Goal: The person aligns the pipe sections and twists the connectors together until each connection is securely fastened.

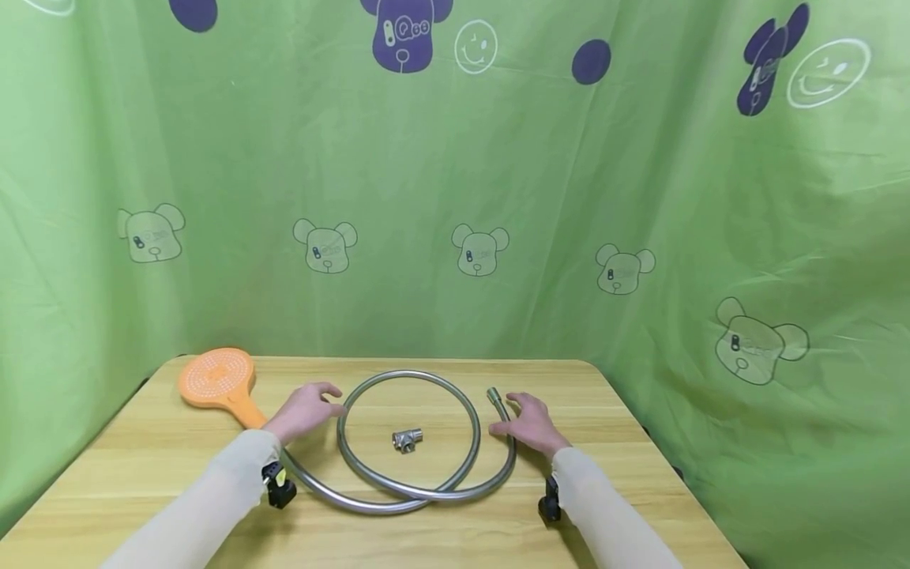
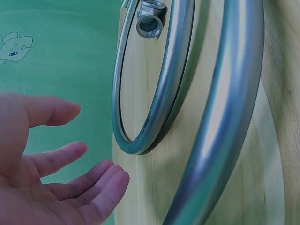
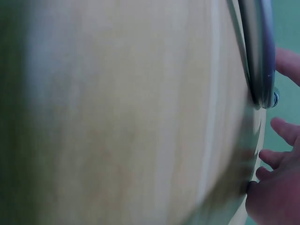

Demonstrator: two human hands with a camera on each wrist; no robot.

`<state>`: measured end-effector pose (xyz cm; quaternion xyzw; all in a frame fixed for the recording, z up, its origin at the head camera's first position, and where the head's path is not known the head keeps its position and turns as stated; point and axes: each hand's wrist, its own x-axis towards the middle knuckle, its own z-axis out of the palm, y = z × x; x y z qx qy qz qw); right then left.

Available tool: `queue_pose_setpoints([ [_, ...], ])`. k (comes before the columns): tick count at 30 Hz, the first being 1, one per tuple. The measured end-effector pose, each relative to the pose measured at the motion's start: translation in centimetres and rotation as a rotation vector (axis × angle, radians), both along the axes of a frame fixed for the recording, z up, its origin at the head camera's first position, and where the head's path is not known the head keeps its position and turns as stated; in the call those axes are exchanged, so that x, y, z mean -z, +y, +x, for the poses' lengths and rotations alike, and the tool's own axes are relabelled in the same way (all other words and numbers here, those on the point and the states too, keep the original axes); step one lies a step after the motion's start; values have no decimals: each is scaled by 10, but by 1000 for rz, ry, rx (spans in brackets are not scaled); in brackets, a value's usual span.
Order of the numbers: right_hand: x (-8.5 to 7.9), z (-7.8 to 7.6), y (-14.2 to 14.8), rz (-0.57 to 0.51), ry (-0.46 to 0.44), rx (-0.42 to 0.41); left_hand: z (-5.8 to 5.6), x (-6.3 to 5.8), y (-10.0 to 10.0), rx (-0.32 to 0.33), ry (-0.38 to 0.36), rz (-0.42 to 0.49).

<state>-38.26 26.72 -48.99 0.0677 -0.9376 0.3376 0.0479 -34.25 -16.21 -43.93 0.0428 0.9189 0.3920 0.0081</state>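
A silvery metal shower hose [image 1: 355, 504] lies looped on the table. Inside its loop is a small metal tee fitting [image 1: 407, 439], whose threaded opening faces the left wrist view. At the left, an orange shower head [image 1: 216, 375] lies with its sprayed face up; my left forearm hides the lower end of its handle. My left hand [image 1: 306, 412], fingers spread and empty, hovers beside the loop's left edge. On the other side, my right hand [image 1: 533, 425] is over the hose near its end nut [image 1: 494, 395], fingers loosely apart. Its wrist view shows no grip on the hose.
Everything rests on a light wooden table [image 1: 455, 545]. A green curtain [image 1: 412, 316] with bear prints hangs behind and along both sides. Dark wrist cameras [image 1: 280, 486] are strapped below both sleeves, close to the tabletop.
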Motion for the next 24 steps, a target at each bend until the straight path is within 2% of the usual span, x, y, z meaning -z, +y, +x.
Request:
queue_pose_setpoints([
  [6,9,-11,8,100,-101,-17,0,0,3,13,-6,-5],
  [12,19,-21,14,91,-114,-18,4,-2,3,29,1,-2],
  [18,19,-19,16,35,-112,-4,6,-5,9,47,-13,-8],
  [24,10,-9,12,23,-100,-8,6,-9,25,91,4,-13],
])
